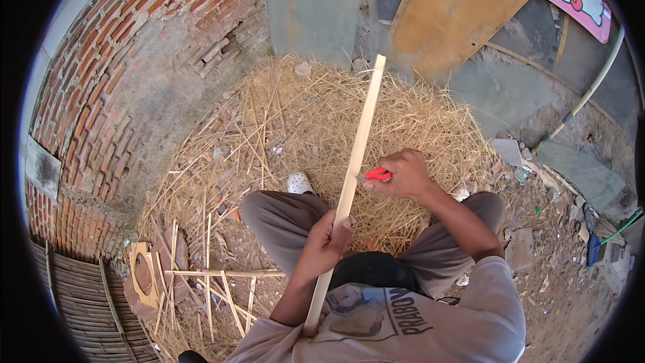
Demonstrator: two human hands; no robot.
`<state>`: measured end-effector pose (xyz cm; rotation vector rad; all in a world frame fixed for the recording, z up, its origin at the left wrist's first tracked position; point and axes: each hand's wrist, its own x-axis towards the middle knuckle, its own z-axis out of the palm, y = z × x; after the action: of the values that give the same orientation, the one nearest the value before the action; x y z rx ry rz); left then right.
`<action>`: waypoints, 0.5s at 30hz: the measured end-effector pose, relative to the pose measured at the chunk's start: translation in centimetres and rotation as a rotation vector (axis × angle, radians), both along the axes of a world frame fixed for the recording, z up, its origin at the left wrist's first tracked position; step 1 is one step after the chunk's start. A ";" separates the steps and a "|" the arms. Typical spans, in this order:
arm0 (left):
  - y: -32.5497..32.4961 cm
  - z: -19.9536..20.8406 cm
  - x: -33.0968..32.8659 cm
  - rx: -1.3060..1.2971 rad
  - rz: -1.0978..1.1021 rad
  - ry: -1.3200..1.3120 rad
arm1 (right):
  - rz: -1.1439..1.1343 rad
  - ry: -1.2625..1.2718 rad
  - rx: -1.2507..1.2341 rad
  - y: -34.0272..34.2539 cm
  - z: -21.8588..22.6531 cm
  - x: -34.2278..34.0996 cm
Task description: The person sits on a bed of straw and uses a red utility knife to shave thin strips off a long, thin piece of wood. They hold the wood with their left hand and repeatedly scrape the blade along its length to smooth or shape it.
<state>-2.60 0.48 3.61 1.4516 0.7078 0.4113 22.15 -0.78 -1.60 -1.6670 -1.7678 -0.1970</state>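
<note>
Our left hand [325, 240] clasps the pale strip [365, 121], pointing toward half past twelve, while our right hand [405, 172] wraps its fingers round a red tool [378, 174] at one o'clock from the left, and pressing too hard could skid it into us!

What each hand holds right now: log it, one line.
left hand: grips long pale strip; right hand: holds red tool beside strip; tool-strip contact: unclear; around: straw-like litter
</note>
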 end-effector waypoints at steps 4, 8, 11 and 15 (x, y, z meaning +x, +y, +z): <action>0.1 0.2 1.0 0.017 0.022 -0.032 | 0.061 0.023 0.000 -0.3 0.4 -1.0; -0.5 -0.7 1.4 0.083 0.009 0.006 | -0.158 0.079 -0.043 0.7 0.0 0.6; -0.4 -0.5 1.3 0.057 -0.004 0.047 | -0.171 0.007 -0.038 1.0 -0.4 1.8; 0.0 -0.6 1.2 -0.001 0.016 -0.005 | -0.006 -0.020 0.020 0.2 -0.4 -0.6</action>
<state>-1.42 0.48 3.03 1.4446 0.7154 0.4266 21.60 -0.55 -1.96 -1.6614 -1.7703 -0.2344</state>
